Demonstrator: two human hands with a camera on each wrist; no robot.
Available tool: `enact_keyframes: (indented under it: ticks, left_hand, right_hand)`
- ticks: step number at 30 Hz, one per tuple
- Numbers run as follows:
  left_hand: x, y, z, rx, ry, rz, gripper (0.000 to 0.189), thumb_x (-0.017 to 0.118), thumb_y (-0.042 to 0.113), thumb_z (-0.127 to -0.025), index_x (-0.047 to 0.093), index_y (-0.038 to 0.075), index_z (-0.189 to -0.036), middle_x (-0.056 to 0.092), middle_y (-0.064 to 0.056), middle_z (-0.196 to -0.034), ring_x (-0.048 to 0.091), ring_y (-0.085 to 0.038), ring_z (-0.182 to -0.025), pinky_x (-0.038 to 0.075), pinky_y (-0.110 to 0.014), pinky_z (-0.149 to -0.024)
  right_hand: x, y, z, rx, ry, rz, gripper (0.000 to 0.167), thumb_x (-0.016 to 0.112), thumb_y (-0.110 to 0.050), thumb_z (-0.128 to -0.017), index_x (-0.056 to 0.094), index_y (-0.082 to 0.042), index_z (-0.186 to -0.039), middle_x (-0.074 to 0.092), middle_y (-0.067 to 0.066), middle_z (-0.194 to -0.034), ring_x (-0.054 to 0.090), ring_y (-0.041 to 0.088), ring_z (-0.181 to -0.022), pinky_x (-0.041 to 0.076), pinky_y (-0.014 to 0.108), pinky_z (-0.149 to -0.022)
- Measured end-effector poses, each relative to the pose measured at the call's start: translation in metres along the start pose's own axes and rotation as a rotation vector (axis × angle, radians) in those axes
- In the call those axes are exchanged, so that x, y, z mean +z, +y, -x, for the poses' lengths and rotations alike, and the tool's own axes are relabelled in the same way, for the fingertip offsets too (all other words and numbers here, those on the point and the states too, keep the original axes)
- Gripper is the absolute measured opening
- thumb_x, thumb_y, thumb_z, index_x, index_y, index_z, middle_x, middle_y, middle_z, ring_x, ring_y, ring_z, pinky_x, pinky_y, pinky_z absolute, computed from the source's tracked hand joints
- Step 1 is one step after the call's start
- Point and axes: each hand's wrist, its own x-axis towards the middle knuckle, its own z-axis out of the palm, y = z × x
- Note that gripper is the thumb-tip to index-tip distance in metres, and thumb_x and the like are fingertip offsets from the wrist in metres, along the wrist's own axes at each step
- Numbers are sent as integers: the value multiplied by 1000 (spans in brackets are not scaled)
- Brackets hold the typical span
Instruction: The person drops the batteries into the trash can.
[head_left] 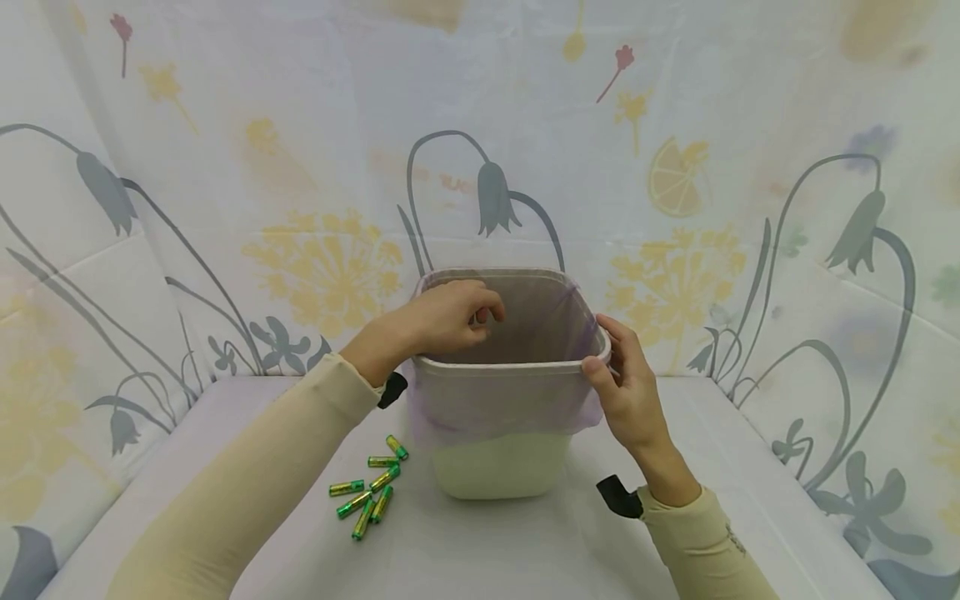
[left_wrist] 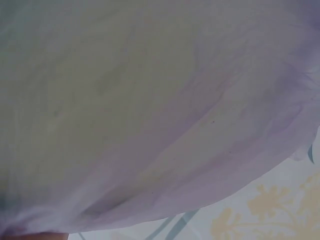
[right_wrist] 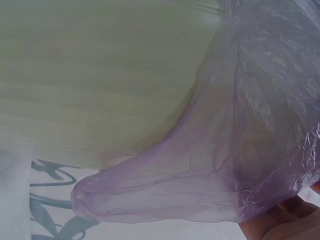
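A pale green trash can (head_left: 501, 471) stands on the table with a thin purple trash bag (head_left: 495, 408) lining it and folded down over its rim. My left hand (head_left: 457, 315) reaches over the left side of the rim into the mouth of the can. Its fingers are loosely bent, and nothing shows between them. With thumb and fingers, my right hand (head_left: 626, 379) grips the lined rim at the right front corner. The right wrist view shows the bag's loose edge (right_wrist: 165, 195) hanging beside the right fingers (right_wrist: 280, 225). In the left wrist view, the bag (left_wrist: 200, 145) covers most of the picture.
Several green and gold batteries (head_left: 367, 496) lie loose on the white tablecloth (head_left: 480, 550), left of the can. A patterned curtain (head_left: 337, 125) with flowers hangs behind and at both sides.
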Motion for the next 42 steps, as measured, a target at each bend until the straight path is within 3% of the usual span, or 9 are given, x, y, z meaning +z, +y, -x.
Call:
enact_keyframes:
  ticks: [9, 15, 23, 28, 34, 42]
  left_hand:
    - [-1, 0, 0, 18, 49, 17, 22, 57, 10, -89, 67, 13, -108, 59, -6, -102, 57, -19, -91, 46, -33, -81]
    - [-4, -2, 8, 48, 106, 53, 23, 56, 10, -88, 68, 11, -108, 61, -6, -102, 57, -19, -92, 46, -32, -82]
    - [-19, -13, 47, 37, 245, 26, 19, 59, 10, -89, 66, 10, -106, 59, -3, -95, 56, -20, -88, 45, -33, -77]
    - [-19, -25, 68, 21, 312, -26, 18, 59, 10, -90, 66, 9, -106, 57, -2, -95, 56, -20, -89, 46, -34, -76]
    - [-6, -35, 86, 8, 387, -50, 18, 61, 7, -88, 66, 8, -105, 58, -3, -93, 57, -20, -86, 47, -34, -73]
    - [20, -49, 110, -87, 412, -55, 29, 61, 7, -87, 60, 9, -116, 58, -3, -95, 57, -21, -86, 47, -36, -68]
  right_hand:
    - [0, 0, 0, 2, -1, -3, 52, 56, -14, -93, 42, -13, -143, 54, 19, -128, 54, 30, -107, 46, 19, -84]
    - [0, 1, 1, 7, 3, -11, 52, 57, -15, -93, 41, -12, -143, 54, 20, -126, 54, 30, -106, 47, 19, -83]
    - [2, 2, 1, 13, -15, -30, 53, 57, -13, -93, 41, -12, -143, 53, 20, -128, 53, 31, -107, 47, 21, -84]
    - [1, 1, 1, 9, -1, -23, 53, 57, -13, -93, 41, -11, -143, 53, 20, -129, 53, 32, -108, 47, 20, -84]
    - [0, 2, 3, 17, 0, -16, 52, 57, -12, -93, 41, -11, -143, 53, 21, -130, 53, 32, -108, 47, 20, -84]
    - [0, 3, 1, 3, -8, -13, 52, 56, -13, -93, 41, -14, -143, 53, 20, -130, 53, 33, -108, 47, 20, -84]
